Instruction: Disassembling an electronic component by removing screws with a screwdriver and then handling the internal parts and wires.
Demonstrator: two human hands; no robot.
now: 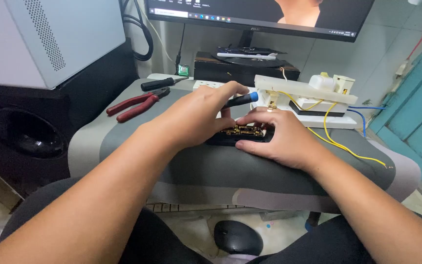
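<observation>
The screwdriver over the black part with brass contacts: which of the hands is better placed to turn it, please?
Probably the left hand: it grips the screwdriver above the black part. The right hand lies on that part.

My screwdriver [242, 99], blue-tipped with a dark handle, slants down onto the flat black part with brass contacts [242, 132] lying mid-cushion [123, 142], toward the far edge.
</observation>
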